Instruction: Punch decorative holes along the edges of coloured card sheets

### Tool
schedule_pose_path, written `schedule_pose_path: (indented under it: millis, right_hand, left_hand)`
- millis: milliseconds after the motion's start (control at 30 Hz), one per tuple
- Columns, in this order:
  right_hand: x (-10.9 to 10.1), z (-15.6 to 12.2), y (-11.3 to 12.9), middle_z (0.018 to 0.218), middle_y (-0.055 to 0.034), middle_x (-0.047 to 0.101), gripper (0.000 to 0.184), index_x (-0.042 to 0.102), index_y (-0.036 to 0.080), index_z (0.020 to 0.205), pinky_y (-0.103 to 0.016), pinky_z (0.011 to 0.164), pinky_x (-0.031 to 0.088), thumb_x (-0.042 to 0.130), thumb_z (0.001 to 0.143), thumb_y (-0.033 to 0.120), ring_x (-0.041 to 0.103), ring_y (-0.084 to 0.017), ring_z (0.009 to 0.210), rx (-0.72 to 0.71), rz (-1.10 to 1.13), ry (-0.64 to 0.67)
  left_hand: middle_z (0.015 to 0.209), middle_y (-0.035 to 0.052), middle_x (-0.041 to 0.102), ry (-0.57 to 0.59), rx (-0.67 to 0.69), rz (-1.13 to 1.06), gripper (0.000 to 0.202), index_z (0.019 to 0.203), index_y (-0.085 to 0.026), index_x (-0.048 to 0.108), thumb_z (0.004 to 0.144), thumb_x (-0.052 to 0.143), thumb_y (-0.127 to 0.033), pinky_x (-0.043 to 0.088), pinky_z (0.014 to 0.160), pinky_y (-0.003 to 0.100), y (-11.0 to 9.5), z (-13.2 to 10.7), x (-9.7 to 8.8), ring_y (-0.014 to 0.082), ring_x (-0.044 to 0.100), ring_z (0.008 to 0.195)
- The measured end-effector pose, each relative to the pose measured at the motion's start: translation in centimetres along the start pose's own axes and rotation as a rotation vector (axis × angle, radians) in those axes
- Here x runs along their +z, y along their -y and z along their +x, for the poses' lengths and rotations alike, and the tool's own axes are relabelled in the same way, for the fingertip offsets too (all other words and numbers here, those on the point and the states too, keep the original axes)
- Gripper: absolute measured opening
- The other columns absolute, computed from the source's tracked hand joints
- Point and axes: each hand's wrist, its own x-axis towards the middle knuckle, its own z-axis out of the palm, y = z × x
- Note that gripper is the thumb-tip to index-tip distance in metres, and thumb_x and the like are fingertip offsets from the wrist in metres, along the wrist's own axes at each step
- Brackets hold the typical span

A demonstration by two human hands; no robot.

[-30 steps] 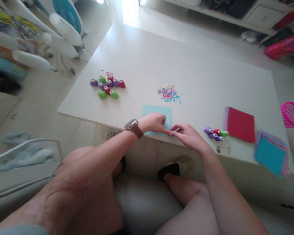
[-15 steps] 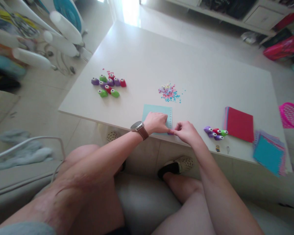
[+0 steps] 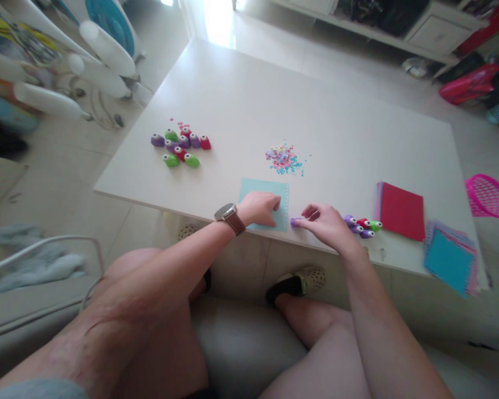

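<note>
My left hand (image 3: 261,209) presses down on a light blue sheet of paper (image 3: 249,187) at the table's near edge, thumb stretched out and fingers curled. A row of small punched holes runs along the sheet's right side. Just right of the sheet, my right hand (image 3: 321,220) has its thumb on a small purple craft punch (image 3: 295,222); its other fingers curl loosely above, and their grip is partly hidden. The punch is apart from the paper. Beyond the sheet lies a pile of colourful confetti (image 3: 283,159).
Several purple, red and green punches (image 3: 181,148) stand at the left, beside pink confetti bits. More punches (image 3: 363,225) sit right of my right hand, near a red paper stack (image 3: 401,210) and a blue-topped stack (image 3: 449,259) overhanging the edge. A pink basket (image 3: 488,195) is beyond the table.
My right hand and the purple punch have come away from the paper's edge, a little to the right. My left thumb has drawn back from the punch; the left hand stays on the sheet.
</note>
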Motion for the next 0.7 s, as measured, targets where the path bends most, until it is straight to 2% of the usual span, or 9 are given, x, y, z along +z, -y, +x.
schedule_pose_path:
  millis: [67,167,300,433,600,700]
  right_hand:
    - [0.4,0.0,0.4,0.095,-0.0051,0.071,0.022,0.071,0.018,0.091,-0.028,0.076,0.047,0.078,0.072,0.025,0.064,-0.018,0.084,-0.045,-0.033,0.019]
    - [1.0,0.1,0.7,0.100,-0.0061,0.070,0.019,0.072,0.018,0.093,-0.029,0.085,0.046,0.072,0.075,0.013,0.063,-0.019,0.092,-0.126,-0.142,0.050]
    - [0.7,0.0,0.1,0.099,-0.0077,0.070,0.015,0.073,0.018,0.091,-0.029,0.085,0.045,0.061,0.085,0.013,0.063,-0.020,0.093,-0.146,-0.240,0.054]
    - [0.0,-0.1,-1.0,0.099,-0.0092,0.071,0.015,0.072,0.018,0.089,-0.031,0.086,0.045,0.060,0.083,0.011,0.063,-0.022,0.094,-0.091,-0.339,0.018]
    - [-0.2,-0.2,-0.2,0.103,-0.0069,0.074,0.031,0.071,0.019,0.099,-0.031,0.091,0.045,0.060,0.074,0.005,0.062,-0.023,0.104,-0.129,-0.224,0.018]
    - [-0.2,-0.4,1.2,0.098,-0.0031,0.076,0.032,0.070,0.021,0.095,-0.033,0.092,0.044,0.056,0.073,0.003,0.065,-0.021,0.101,-0.094,-0.177,0.068]
  left_hand:
    - [0.107,0.0072,0.073,0.000,-0.004,0.002,0.041,0.104,-0.022,0.064,0.070,0.073,-0.043,0.045,0.075,0.032,0.0,0.0,0.0,0.0258,0.067,0.097]
    - [0.106,0.0065,0.072,0.007,-0.014,0.004,0.043,0.105,-0.022,0.064,0.070,0.074,-0.045,0.045,0.075,0.032,0.0,0.1,0.0,0.0256,0.066,0.096]
    - [0.104,0.0054,0.072,0.004,-0.010,0.001,0.042,0.105,-0.023,0.064,0.071,0.074,-0.045,0.044,0.073,0.031,0.0,0.0,-0.1,0.0241,0.066,0.093]
    - [0.103,0.0048,0.072,0.003,-0.011,-0.004,0.041,0.103,-0.023,0.063,0.070,0.074,-0.045,0.043,0.071,0.030,0.1,0.1,0.0,0.0234,0.065,0.091]
    - [0.102,0.0052,0.072,0.005,-0.024,-0.004,0.042,0.102,-0.023,0.063,0.070,0.074,-0.047,0.043,0.071,0.031,0.2,0.2,0.1,0.0241,0.066,0.092]
    - [0.102,0.0054,0.072,0.000,-0.025,-0.004,0.042,0.103,-0.023,0.063,0.070,0.074,-0.047,0.043,0.072,0.031,0.2,0.2,0.2,0.0246,0.066,0.092]
